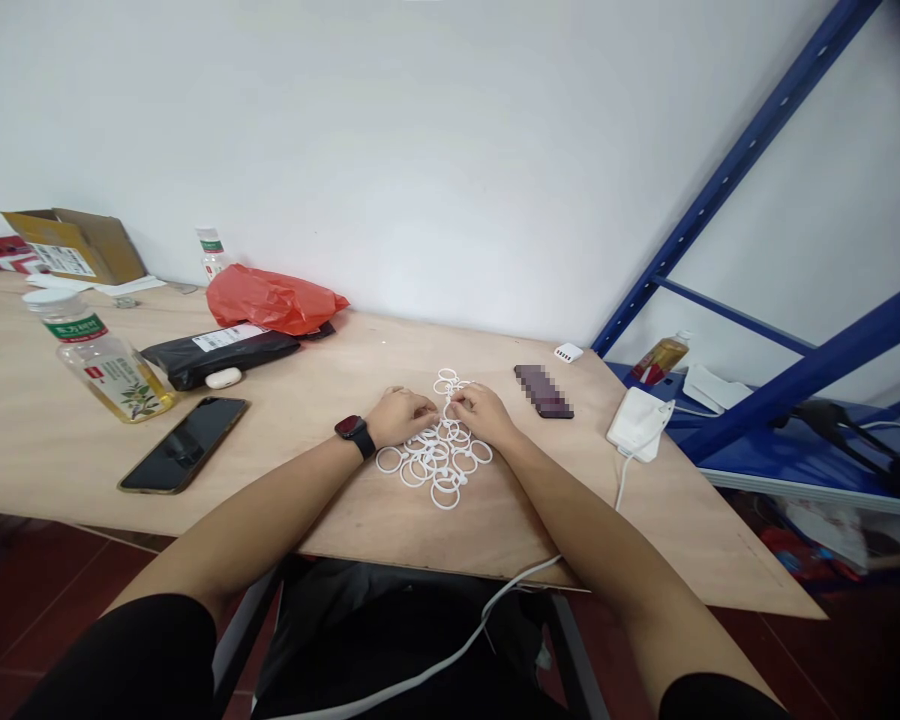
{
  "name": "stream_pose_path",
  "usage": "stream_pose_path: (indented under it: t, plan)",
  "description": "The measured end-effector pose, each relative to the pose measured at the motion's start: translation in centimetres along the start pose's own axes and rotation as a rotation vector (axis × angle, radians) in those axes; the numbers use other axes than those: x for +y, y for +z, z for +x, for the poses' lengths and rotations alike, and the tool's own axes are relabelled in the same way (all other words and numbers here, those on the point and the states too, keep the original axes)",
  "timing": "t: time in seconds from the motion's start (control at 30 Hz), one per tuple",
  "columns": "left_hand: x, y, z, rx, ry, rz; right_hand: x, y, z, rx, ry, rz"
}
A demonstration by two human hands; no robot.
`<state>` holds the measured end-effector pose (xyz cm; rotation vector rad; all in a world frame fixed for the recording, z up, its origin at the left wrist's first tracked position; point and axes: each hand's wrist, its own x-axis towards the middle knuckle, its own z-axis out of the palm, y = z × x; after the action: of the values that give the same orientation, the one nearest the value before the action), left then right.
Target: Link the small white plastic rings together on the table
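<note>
A pile of white plastic rings (436, 458), each with a small knob or eyelet like a curtain ring, lies on the wooden table in front of me. My left hand (401, 415), with a black watch on its wrist, is at the pile's upper left, its fingers drawn together. What they hold is too small to make out. Opposite it, my right hand (478, 412) pinches a white ring (448, 412) between thumb and forefinger. The two sets of fingertips are close to each other over the pile. A few more rings (447, 378) lie just beyond my hands.
Left on the table (390, 540) are a phone (185, 445), a bottle (105, 360), a black package (225, 352), a red bag (270, 298) and a cardboard box (79, 245). Rightward lie another phone (544, 390), a white charger (637, 424) with a cable, and a blue rack (780, 390).
</note>
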<state>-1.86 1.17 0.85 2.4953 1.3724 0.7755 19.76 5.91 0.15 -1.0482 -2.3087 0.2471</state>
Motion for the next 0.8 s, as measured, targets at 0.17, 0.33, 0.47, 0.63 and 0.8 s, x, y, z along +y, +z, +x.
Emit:
stream_pose_path:
  t: [0.17,0.33,0.47,0.63,0.8]
  plan:
    - [0.2,-0.1,0.1,0.067,0.018,-0.065,-1.3,0.0,-0.2,0.204,-0.069,0.107]
    - [0.0,0.1,0.2,0.112,0.055,-0.056,-2.4,0.5,-0.6,0.193,-0.085,0.21]
    - [-0.1,0.1,0.2,0.122,0.111,-0.033,-2.7,0.4,-0.8,0.19,-0.06,0.245]
    - [0.3,-0.2,0.0,0.112,0.178,-0.023,-2.8,0.1,-0.8,0.167,-0.143,0.183]
    - [0.9,-0.4,0.0,0.088,0.214,-0.022,-2.8,0.1,-0.9,0.148,-0.105,0.161]
